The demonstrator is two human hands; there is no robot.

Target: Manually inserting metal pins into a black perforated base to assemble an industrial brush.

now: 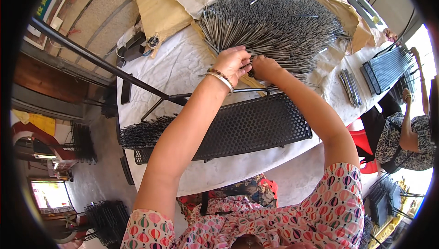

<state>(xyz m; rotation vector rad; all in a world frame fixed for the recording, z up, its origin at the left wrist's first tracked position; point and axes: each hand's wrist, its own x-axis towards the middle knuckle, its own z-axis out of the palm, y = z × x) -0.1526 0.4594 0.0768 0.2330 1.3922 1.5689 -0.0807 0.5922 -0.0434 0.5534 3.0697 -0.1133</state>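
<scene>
Toward the far edge of the white-covered tabletop (201,179) lies a broad heap of thin dark rods (279,18); left hand (233,64) and right hand (266,69) sit close together at its near side, both curled. Whether either grip pinches a rod, cannot tell. Along the near edge: black perforated rack (256,123), short dark pieces (146,132) bunched at its left end. Toward the right edge: small rod bundle (350,88).
</scene>
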